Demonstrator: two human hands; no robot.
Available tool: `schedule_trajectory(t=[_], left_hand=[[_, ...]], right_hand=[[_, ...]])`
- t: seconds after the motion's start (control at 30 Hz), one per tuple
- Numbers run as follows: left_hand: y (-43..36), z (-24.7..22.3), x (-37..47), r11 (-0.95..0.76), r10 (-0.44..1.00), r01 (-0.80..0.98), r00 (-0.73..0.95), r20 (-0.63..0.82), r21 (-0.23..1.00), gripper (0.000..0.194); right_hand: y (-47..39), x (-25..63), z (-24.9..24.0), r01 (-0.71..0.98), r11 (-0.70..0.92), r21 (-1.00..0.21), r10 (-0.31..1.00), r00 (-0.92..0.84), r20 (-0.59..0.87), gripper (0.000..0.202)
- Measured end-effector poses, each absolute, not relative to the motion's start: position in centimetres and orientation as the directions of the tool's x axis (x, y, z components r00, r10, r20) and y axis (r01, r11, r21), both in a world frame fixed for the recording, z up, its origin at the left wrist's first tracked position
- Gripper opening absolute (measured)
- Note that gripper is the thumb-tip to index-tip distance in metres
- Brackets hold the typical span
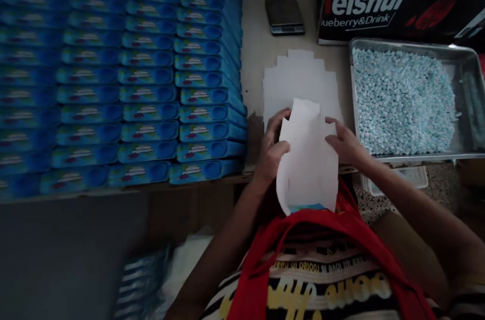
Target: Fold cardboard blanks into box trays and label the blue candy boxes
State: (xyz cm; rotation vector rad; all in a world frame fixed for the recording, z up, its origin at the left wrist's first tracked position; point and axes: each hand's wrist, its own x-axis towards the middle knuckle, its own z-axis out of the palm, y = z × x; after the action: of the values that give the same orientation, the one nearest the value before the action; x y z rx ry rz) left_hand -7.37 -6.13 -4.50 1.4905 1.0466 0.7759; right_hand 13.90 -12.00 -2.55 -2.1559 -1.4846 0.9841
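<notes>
While it is lifted over the near edge of the worktop (257,57), the white flat carton blank (308,158) is gripped on both sides: the left hand (273,151) and the right hand (346,144) have their fingers closed on it. More blanks (299,77) lie behind; a tray of pale blue pieces (403,100) sits right, stacked blue boxes (151,77) left.

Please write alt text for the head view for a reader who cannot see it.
Both hands, left hand and right hand, hold a white card blank over a stack of blanks on the table. Rows of blue boxes fill the left; a metal tray of pale blue pellets sits right.
</notes>
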Motion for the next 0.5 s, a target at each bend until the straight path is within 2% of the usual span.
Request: schedule_trajectory(t=[0.07,0.13,0.27,0.37,0.5], left_hand=[[-6.8,-4.6,-7.1,-0.001,0.898,0.120,0.437,-0.052,0.993,0.075],[-7.1,-4.9,-6.9,0.060,0.891,0.088,0.443,-0.093,0.994,0.075],[-6.0,-5.4,-6.6,0.255,0.880,0.122,0.381,-0.283,0.959,0.092],[-4.8,-5.5,-7.0,0.380,0.804,0.135,0.441,-0.399,0.915,0.101],[-4.7,-5.1,-7.7,0.414,0.798,0.086,0.445,-0.406,0.906,0.102]], right_hand=[[-13.8,12.9,-2.7,0.695,-0.391,-0.603,0.920,0.294,-0.258,0.066],[-14.8,12.3,-2.6,0.676,-0.416,-0.608,0.908,0.348,-0.234,0.068],[-15.8,12.7,-2.0,0.546,-0.483,-0.684,0.870,0.388,-0.304,0.068],[-16.6,12.8,-2.0,0.450,-0.483,-0.751,0.856,0.423,-0.297,0.064],[-17.0,12.3,-2.8,0.467,-0.449,-0.762,0.848,0.492,-0.197,0.055]])
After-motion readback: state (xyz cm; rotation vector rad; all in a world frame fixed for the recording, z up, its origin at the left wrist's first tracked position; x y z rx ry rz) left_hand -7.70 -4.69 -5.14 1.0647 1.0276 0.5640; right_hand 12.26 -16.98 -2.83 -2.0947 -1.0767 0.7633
